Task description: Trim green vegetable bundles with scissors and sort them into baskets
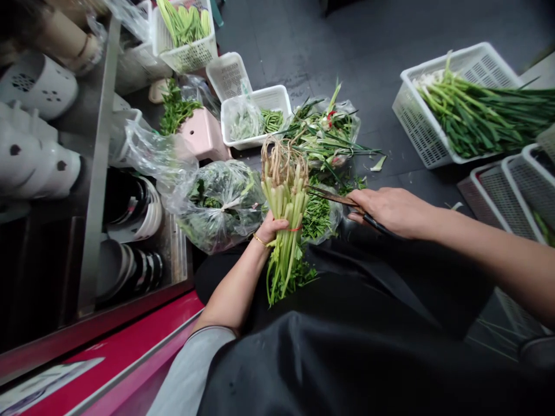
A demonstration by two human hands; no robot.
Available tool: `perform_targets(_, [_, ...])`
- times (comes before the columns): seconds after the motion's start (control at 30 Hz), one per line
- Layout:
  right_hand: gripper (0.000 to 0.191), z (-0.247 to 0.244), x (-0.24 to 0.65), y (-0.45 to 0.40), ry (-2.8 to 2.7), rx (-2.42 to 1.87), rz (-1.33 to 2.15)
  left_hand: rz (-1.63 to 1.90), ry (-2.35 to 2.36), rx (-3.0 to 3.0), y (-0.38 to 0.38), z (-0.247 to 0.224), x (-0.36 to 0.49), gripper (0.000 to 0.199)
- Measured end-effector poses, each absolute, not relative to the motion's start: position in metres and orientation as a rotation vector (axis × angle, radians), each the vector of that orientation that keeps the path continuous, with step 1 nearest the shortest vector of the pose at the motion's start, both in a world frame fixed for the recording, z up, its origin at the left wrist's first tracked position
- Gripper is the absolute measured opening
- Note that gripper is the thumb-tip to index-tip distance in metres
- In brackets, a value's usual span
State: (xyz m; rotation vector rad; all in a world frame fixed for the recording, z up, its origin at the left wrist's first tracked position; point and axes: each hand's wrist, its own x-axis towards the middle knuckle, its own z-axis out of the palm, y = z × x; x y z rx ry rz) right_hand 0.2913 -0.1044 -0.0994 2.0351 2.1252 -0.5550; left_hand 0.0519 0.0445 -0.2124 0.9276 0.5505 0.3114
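1. Stalks (281,202), pale green and bunched, stand before us above our dark apron (347,346) — tangled brown roots (281,159) at the top, leaves below, over our lap.
2. Our left hand (274,228) is clamped round the bunch below the roots, thumb across the front, just beside a red band (295,229) on the stalks. A gold-coloured bracelet (260,238) sits on that wrist.
3. Our right hand (385,209) is closed on dark-handled scissors (336,198), blades pointing at the bunch's right side, near the roots; whether the tips touch the stalks we cannot tell.
4. Beyond the scissors we see a heap of trimmings (321,127); nearer us lies a bag of cut greens (318,216).
5. To our left lies a clear bag of leafy greens (223,205), with a pink plastic stool (202,136) behind it.
6. To our right, well apart, a white basket (418,130) holds long green shoots — their tops reaching over its rim.
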Motion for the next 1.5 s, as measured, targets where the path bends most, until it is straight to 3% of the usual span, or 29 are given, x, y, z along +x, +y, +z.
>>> perform_targets(0.23, [0.041,-0.099,0.291,-0.099,2.134,1.999,-0.578,0.292,0.554,0.936,0.046,-0.213,0.054,0.070])
perform_targets(0.43, [0.036,-0.101,0.301,-0.095,2.394,1.896,-0.921,0.241,0.552,0.905,0.044,-0.210,0.055,0.069])
perform_targets(0.77, [0.035,-0.125,0.278,-0.124,2.104,2.536,-0.587,0.422,0.643,0.984,0.052,-0.222,0.057,0.058])
perform_targets(0.97, [0.043,-0.105,0.282,-0.101,1.946,2.136,-0.450,0.473,0.662,1.118,0.047,-0.212,0.063,0.056])
perform_targets(1.27, [0.026,-0.072,0.313,-0.082,2.134,1.675,-0.092,0.330,0.608,1.145,0.044,-0.213,0.061,0.053])
perform_targets(1.5, [0.017,-0.073,0.318,-0.067,2.115,1.676,-0.209,0.285,0.588,1.101,0.045,-0.209,0.060,0.054])
